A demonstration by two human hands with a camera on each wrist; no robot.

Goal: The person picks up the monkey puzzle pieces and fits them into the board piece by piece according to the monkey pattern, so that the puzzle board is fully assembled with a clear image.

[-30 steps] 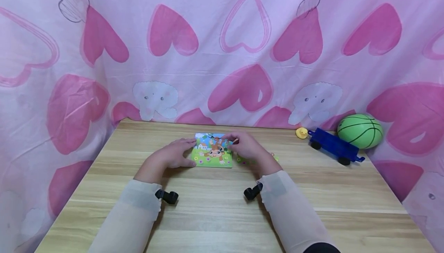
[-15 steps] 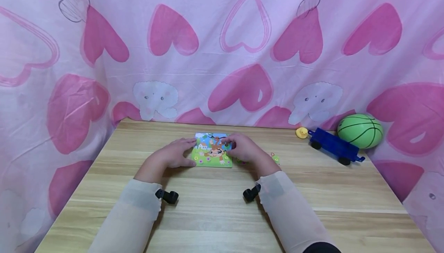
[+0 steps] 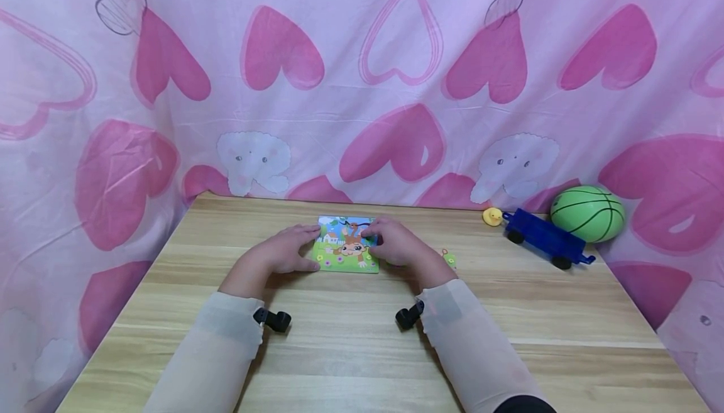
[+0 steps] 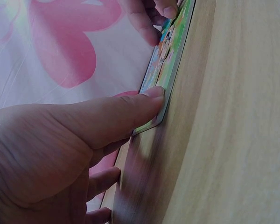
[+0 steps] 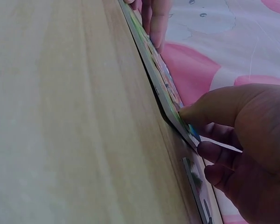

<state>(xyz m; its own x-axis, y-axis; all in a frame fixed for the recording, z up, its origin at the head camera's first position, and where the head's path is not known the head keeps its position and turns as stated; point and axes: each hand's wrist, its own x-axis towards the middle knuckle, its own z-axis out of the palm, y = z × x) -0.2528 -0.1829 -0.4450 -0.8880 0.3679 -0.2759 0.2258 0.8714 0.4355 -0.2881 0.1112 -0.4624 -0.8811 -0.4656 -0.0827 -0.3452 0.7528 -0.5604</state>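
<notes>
A small jigsaw puzzle (image 3: 346, 261) with a monkey picture lies flat on the table, in the middle of the head view. My left hand (image 3: 285, 251) holds its left side, with the thumb (image 4: 151, 93) on the near corner and the index finger at the far corner. Over the puzzle's right side, my right hand (image 3: 398, 242) pinches a puzzle piece, mostly hidden by the fingers. A bit of blue from that piece (image 5: 194, 132) shows below the thumb in the right wrist view. A loose puzzle piece (image 5: 195, 184) lies just beyond the board there.
Another loose green piece (image 3: 449, 258) sits beside the right wrist. To the far right are a yellow rubber duck (image 3: 492, 217), a blue toy wagon (image 3: 544, 237) and a green ball (image 3: 588, 215). A pink heart-patterned curtain (image 3: 317, 111) borders the wooden table (image 3: 339, 350).
My right hand has shifted slightly left and lowered the piece onto the puzzle's right side, where it now stays nearly still. The left hand has kept its place.
</notes>
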